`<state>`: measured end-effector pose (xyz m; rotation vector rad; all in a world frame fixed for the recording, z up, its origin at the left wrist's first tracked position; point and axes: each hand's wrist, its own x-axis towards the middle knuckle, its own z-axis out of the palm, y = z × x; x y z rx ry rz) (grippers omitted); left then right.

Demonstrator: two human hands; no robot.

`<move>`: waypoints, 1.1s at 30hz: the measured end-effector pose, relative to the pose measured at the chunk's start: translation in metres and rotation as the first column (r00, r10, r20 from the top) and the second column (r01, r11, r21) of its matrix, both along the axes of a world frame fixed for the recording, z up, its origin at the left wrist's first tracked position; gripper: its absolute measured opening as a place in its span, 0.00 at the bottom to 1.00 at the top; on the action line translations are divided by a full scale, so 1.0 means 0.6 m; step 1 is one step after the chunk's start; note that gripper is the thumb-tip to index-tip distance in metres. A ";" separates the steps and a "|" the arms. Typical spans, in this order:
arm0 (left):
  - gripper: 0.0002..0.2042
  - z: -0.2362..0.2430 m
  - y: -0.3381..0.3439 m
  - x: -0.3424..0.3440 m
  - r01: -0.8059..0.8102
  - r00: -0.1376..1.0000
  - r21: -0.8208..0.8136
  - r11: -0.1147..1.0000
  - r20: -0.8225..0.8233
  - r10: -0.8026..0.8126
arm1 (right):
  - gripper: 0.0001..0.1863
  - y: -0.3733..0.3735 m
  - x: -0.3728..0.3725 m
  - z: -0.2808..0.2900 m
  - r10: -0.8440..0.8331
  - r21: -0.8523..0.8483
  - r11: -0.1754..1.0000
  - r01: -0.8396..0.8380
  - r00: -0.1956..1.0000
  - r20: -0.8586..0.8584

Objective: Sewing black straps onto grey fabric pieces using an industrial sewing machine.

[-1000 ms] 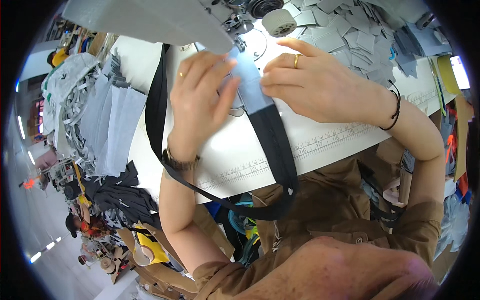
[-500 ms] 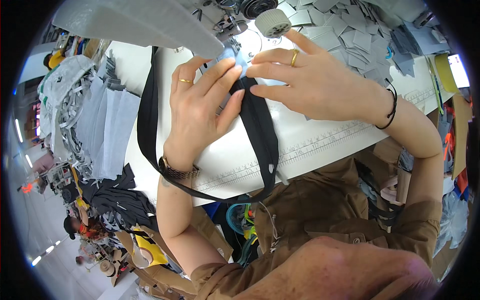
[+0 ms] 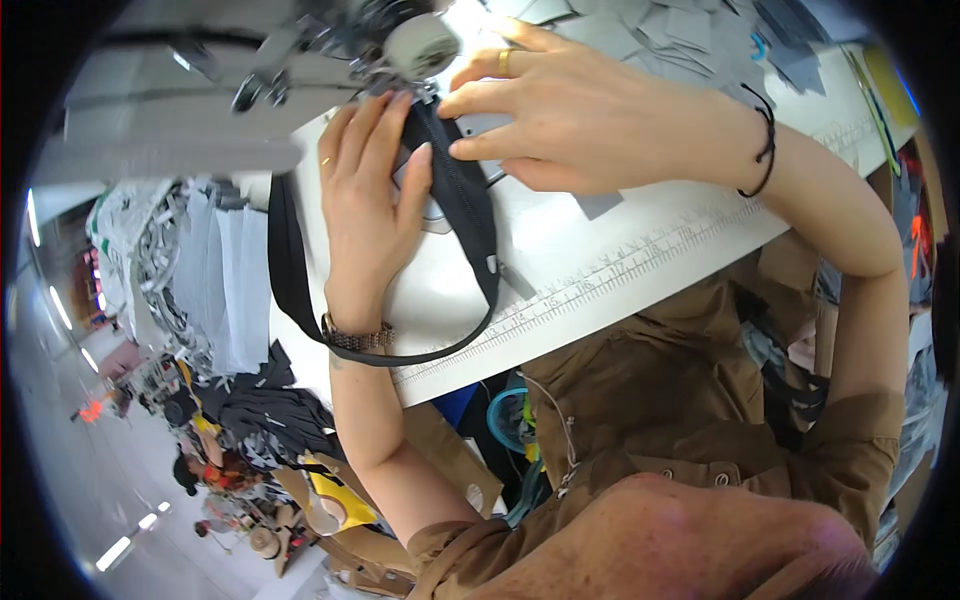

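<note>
A long black zipper tape (image 3: 462, 180) runs from under the sewing machine's needle area (image 3: 425, 88) toward me, curves over my left wrist and goes back up on the left. A small pale metal piece, perhaps the slider, sits on its near bend. My left hand (image 3: 372, 185) lies flat along the tape's left edge, fingertips close to the presser foot, thumb apart. To the right of the tape, my right hand (image 3: 590, 120) has its fingers spread, the fingertips near or touching its edge. Machine parts blur the exact contact at the needle.
Many grey flat pieces (image 3: 680, 35) lie at the back right. A printed ruler scale (image 3: 620, 265) follows the table's near edge. Stacked grey fabric strips (image 3: 235, 290) and dark fabric (image 3: 270, 410) stand left. The machine's arm (image 3: 190, 130) spans the upper left.
The view has shifted, with the machine now reaching farther across the upper left. The bend of the zipper tape sits higher, closer to the machine. Both hands stay beside the tape.
</note>
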<state>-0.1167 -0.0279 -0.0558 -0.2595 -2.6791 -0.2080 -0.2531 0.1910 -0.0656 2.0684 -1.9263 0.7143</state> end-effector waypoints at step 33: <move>0.16 0.052 -0.087 -0.110 -0.430 0.591 -0.429 0.794 0.531 0.607 | 0.19 0.001 0.011 -0.009 -0.055 -0.047 0.998 0.045 0.970 -0.237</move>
